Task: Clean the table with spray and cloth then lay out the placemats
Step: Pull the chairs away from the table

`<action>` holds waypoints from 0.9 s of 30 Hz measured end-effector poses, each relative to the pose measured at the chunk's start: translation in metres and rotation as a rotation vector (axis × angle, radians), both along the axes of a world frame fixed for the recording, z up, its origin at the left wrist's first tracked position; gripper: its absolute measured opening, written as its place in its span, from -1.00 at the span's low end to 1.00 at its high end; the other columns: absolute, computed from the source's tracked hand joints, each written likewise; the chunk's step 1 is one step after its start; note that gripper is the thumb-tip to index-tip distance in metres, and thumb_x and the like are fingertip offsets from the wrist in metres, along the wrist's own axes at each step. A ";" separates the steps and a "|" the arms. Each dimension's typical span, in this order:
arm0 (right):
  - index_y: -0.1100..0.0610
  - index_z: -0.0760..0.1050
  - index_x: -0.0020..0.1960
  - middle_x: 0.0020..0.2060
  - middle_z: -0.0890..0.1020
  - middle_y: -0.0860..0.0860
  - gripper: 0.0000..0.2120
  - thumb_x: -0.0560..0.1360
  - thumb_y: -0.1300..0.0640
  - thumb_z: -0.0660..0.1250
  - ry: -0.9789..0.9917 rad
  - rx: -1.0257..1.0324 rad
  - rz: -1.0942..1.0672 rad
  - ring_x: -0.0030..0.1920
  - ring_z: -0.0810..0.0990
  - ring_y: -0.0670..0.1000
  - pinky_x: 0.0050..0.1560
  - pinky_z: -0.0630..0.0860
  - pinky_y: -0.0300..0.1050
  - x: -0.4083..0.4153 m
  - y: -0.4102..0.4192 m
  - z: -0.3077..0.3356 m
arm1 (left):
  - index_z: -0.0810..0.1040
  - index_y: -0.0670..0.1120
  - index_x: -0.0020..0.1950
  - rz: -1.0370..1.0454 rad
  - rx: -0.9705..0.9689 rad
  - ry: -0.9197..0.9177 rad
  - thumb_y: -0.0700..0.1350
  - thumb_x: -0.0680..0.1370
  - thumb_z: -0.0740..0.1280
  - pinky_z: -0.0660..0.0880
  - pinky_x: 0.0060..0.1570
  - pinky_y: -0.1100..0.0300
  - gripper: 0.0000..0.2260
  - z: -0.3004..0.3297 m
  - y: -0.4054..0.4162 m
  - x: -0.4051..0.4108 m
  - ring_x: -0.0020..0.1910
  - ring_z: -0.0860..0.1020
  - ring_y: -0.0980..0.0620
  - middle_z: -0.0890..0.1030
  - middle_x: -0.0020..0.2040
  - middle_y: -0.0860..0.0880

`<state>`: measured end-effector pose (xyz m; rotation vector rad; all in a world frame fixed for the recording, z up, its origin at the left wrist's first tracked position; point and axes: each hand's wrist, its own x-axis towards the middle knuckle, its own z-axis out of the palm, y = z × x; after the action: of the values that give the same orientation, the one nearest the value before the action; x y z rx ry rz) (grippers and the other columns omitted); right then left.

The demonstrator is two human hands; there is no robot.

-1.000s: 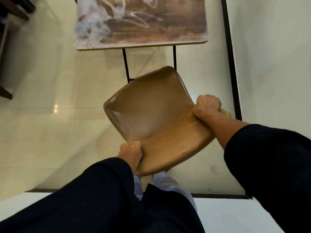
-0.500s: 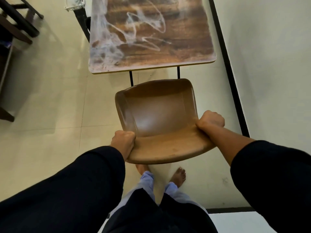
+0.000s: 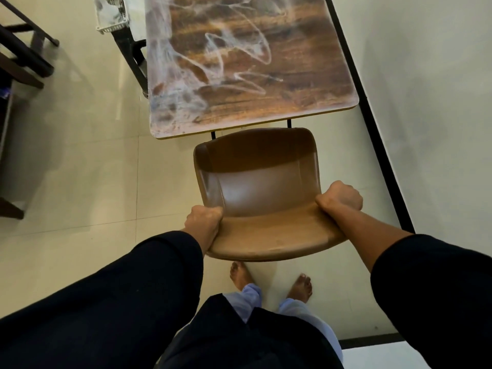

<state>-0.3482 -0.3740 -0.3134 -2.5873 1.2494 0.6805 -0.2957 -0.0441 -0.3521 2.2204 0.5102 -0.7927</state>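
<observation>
While the worktop point(image 3: 253, 65) fills more of the view now, smeared white and unwiped, the chair point(image 3: 261, 193) sits squared up just beside its near edge. Left hand point(image 3: 203, 219) and right hand point(image 3: 339, 198) both clutch the backrest. No placemats visible.

Both hands, left hand point(image 3: 203, 221) and right hand point(image 3: 339, 199), are gripping a brown chair point(image 3: 262, 193). It is standing just before the smeared table point(image 3: 253, 62).

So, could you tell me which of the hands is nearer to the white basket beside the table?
Left. The left hand grips the chair back's left edge, the white basket's side; the right hand grips the right edge, farther away.
</observation>
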 end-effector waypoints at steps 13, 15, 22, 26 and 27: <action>0.06 0.52 -0.20 -0.32 0.57 0.02 -0.72 0.53 -0.12 0.44 0.017 -0.022 0.000 -0.37 0.54 0.02 -0.36 0.41 -0.18 0.017 -0.002 -0.006 | 0.53 -0.07 -0.17 0.126 0.153 0.129 -0.01 0.53 0.39 0.64 0.07 -0.09 -0.83 0.025 -0.026 0.023 -0.11 0.63 -0.22 0.67 -0.08 -0.16; 0.06 0.53 -0.18 -0.31 0.57 0.02 -0.73 0.54 -0.10 0.43 0.031 -0.022 0.012 -0.37 0.54 0.02 -0.35 0.42 -0.18 0.014 -0.002 -0.009 | 0.55 -0.12 -0.13 0.132 0.156 0.178 0.02 0.51 0.41 0.63 0.03 -0.04 -0.79 0.025 -0.030 0.023 -0.16 0.62 -0.17 0.65 -0.13 -0.12; 0.05 0.55 -0.08 -0.24 0.60 0.01 -0.81 0.58 -0.06 0.34 0.090 0.046 0.176 -0.30 0.58 0.01 -0.32 0.47 -0.17 0.007 -0.001 -0.005 | 0.54 -0.11 0.15 -0.237 0.319 0.310 0.08 0.64 0.34 0.60 0.03 -0.01 -0.73 0.035 -0.043 0.030 -0.03 0.62 -0.14 0.58 -0.08 -0.10; 0.01 0.53 -0.07 -0.18 0.61 0.00 -0.78 0.55 -0.14 0.31 0.117 0.195 0.373 -0.17 0.61 0.01 -0.05 0.62 -0.03 -0.001 0.006 0.008 | 0.59 -0.03 0.16 -0.663 0.448 0.199 0.20 0.64 0.27 0.53 -0.01 0.03 -0.67 0.048 -0.059 0.013 0.02 0.61 -0.07 0.60 -0.05 -0.02; 0.00 0.53 -0.06 -0.17 0.61 -0.02 -0.75 0.55 -0.18 0.30 0.108 0.223 0.439 -0.15 0.60 0.00 0.03 0.62 0.03 -0.005 0.008 0.014 | 0.61 -0.01 0.21 -0.736 0.425 0.159 0.25 0.64 0.25 0.54 0.11 -0.01 -0.62 0.051 -0.062 0.008 0.10 0.61 -0.08 0.63 0.04 -0.01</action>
<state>-0.3531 -0.3660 -0.2989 -2.6768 0.5813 0.9843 -0.2878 -0.1063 -0.3011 2.7919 -0.1130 -1.3366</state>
